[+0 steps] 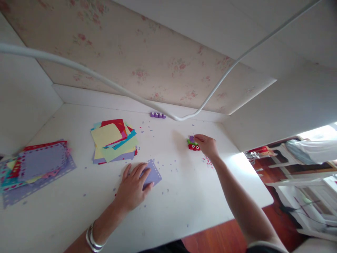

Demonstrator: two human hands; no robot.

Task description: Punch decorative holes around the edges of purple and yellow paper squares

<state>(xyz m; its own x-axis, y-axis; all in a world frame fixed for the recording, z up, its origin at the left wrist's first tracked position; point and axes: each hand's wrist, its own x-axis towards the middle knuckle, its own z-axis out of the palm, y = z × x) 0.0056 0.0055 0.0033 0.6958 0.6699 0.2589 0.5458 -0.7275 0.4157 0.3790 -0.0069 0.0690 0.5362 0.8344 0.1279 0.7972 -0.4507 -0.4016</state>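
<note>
My left hand (133, 186) lies flat on a small purple paper square (153, 174) with a punched edge, fingers spread, near the front middle of the white table (184, 196). My right hand (207, 144) reaches out to the right side of the table. Its fingers pinch a small purple punch (192, 138) that sits among red and green punches (194, 146). Tiny paper bits lie scattered around both hands.
A stack of coloured paper squares (113, 140) lies behind my left hand. Another pile of punched sheets (37, 168) sits at the far left. A row of purple punches (158, 115) stands by the back wall. A white cable (105, 80) arcs overhead. The table's edge drops off at the right.
</note>
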